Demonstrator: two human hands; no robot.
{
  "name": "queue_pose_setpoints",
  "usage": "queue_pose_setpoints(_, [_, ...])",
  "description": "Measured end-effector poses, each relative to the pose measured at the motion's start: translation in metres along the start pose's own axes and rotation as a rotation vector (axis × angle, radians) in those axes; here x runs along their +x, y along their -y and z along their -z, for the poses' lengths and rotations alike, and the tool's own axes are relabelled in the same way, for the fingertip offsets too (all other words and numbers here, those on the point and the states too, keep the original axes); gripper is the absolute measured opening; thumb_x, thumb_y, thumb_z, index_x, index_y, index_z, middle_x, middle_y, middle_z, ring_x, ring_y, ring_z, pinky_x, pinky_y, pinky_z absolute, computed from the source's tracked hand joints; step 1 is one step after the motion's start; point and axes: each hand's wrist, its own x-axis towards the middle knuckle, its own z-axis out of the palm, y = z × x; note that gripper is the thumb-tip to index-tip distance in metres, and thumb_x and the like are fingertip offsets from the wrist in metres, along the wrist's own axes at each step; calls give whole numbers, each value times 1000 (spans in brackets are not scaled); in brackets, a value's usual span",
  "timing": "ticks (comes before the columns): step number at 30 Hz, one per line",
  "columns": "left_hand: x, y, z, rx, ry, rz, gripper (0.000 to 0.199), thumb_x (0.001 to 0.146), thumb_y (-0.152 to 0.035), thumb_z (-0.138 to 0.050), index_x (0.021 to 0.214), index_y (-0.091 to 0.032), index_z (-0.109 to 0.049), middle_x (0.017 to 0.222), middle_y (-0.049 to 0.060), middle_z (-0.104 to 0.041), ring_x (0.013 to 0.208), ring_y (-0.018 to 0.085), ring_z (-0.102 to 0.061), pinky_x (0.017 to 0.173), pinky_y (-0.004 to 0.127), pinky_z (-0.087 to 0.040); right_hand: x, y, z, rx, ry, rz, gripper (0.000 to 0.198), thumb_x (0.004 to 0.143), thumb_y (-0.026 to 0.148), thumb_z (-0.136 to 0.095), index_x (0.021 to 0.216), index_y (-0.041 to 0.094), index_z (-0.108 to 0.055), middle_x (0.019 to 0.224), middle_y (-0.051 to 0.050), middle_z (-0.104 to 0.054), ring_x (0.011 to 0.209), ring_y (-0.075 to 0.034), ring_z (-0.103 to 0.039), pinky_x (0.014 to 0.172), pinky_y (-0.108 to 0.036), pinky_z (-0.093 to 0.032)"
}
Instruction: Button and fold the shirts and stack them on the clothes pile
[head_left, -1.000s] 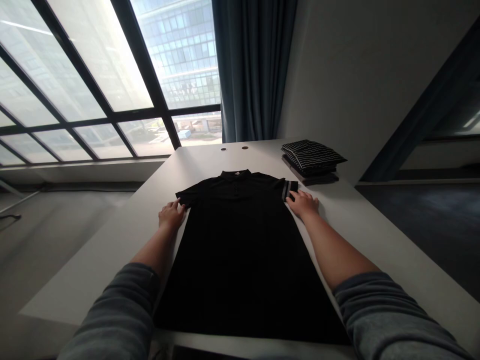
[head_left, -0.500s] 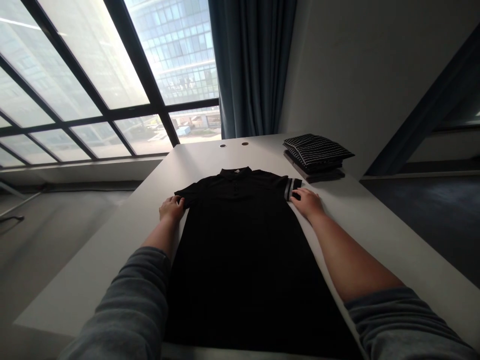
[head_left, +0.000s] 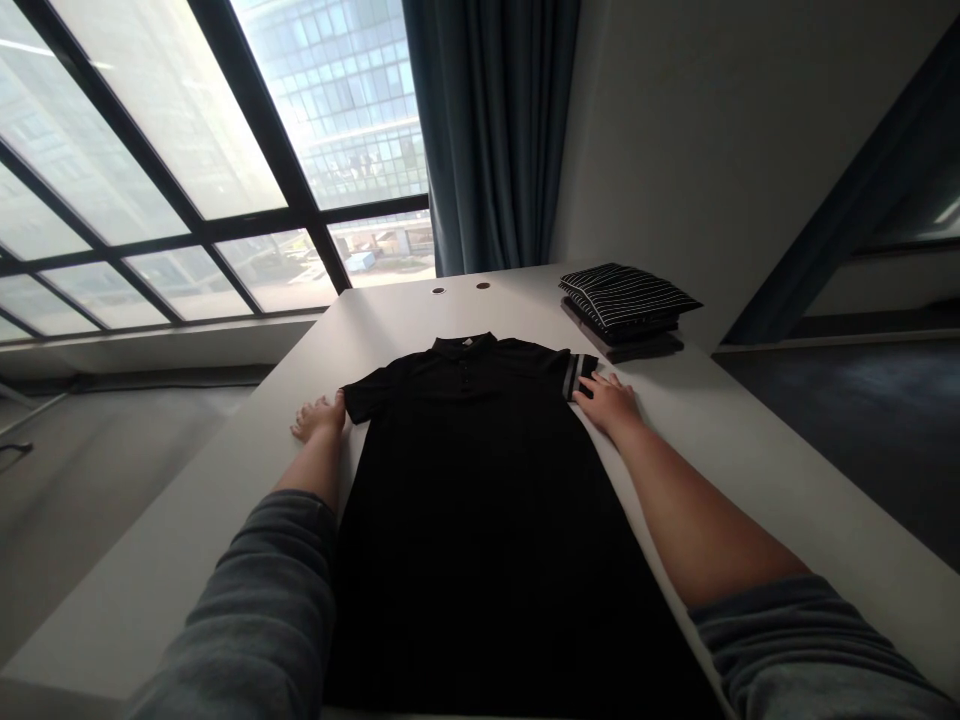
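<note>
A black short-sleeved polo shirt [head_left: 480,520] lies spread flat with its collar [head_left: 465,346] at the far end. My left hand [head_left: 319,418] rests beside the left sleeve, thumb side against the sleeve's edge and fingers spread over the tabletop. On the other side, my right hand [head_left: 609,403] lies over the lower edge of the right sleeve [head_left: 574,374], which has grey stripes near its hem. Its fingers are apart and partly cover the sleeve end. Neither hand lifts the cloth.
The shirt is on a white table [head_left: 382,318] with two round holes near its far edge. A stack of folded clothes [head_left: 626,305], black with white stripes on top, sits at the back right. Beyond are a blue curtain [head_left: 495,140] and large windows [head_left: 360,120].
My left hand has moved outward to the left and its fingers have spread. The left sleeve lies more fully extended. My right hand stays at the right sleeve; the view has shifted slightly.
</note>
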Motion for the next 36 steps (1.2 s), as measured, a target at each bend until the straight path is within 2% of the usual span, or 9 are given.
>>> queue_pose_setpoints(4, [3, -3, -4, 57, 15, -154, 70, 90, -76, -44, 141, -33, -64, 163, 14, -46, 151, 42, -35, 119, 68, -25, -2, 1, 2, 83, -21, 9, 55, 98, 45, -49, 149, 27, -60, 164, -6, -46, 153, -35, -36, 125, -65, -23])
queue_pose_setpoints(9, [3, -6, -6, 51, -12, -392, 57, 92, -63, -53, 133, -27, -69, 152, 11, -59, 140, 37, -48, 115, 55, -39, -3, 0, 5, 211, -122, 95, 56, 93, 34, -52, 147, 22, -62, 163, -9, -47, 146, -33, -46, 126, -57, -29])
queue_pose_setpoints(13, [2, -7, -6, 55, -22, -411, 54, 93, -58, -53, 132, -24, -68, 146, 13, -63, 134, 38, -53, 108, 53, -45, -2, 3, 7, 308, -178, 182, 60, 90, 29, -52, 148, 16, -62, 158, -13, -52, 147, -30, -47, 126, -43, -37])
queue_pose_setpoints(18, [-1, -9, -3, 52, -33, -374, 51, 92, -57, -54, 126, -22, -67, 136, 17, -67, 127, 39, -58, 103, 53, -47, -2, 14, 11, 362, -235, 170, 60, 90, 27, -51, 147, 14, -62, 156, -13, -53, 147, -28, -48, 127, -42, -35])
queue_pose_setpoints(22, [-3, -10, 0, 13, -43, -313, 53, 91, -59, -57, 127, -20, -62, 129, 18, -70, 124, 40, -61, 101, 53, -48, -9, 32, 19, 403, -283, 282, 59, 94, 30, -48, 148, 11, -60, 159, -14, -50, 150, -25, -45, 129, -39, -33])
queue_pose_setpoints(25, [-4, -11, 1, -6, -43, -289, 55, 91, -58, -58, 130, -19, -58, 128, 19, -70, 124, 41, -62, 101, 53, -48, -16, 46, 26, 420, -244, 442, 58, 95, 29, -48, 151, 16, -58, 163, -10, -46, 152, -25, -42, 130, -43, -33])
queue_pose_setpoints(29, [-3, -10, 0, -34, -67, -297, 59, 91, -56, -59, 137, -19, -53, 133, 19, -69, 127, 40, -61, 103, 53, -47, -23, 63, 25, 400, -100, 637, 60, 96, 28, -51, 155, 21, -53, 165, -6, -43, 152, -26, -42, 129, -46, -35])
queue_pose_setpoints(33, [-2, -9, -2, -33, -59, -306, 61, 91, -55, -59, 141, -21, -51, 136, 18, -68, 130, 39, -59, 106, 53, -46, -24, 69, 16, 331, 45, 745, 51, 95, 28, -57, 146, 24, -64, 161, -6, -49, 148, -28, -48, 126, -48, -41])
queue_pose_setpoints(36, [-2, -9, -2, -28, -56, -309, 61, 91, -55, -59, 142, -21, -52, 137, 18, -67, 131, 39, -58, 107, 53, -46, -23, 69, 11, 282, 81, 767, 43, 96, 30, -58, 137, 25, -70, 157, -7, -54, 146, -28, -51, 125, -47, -41])
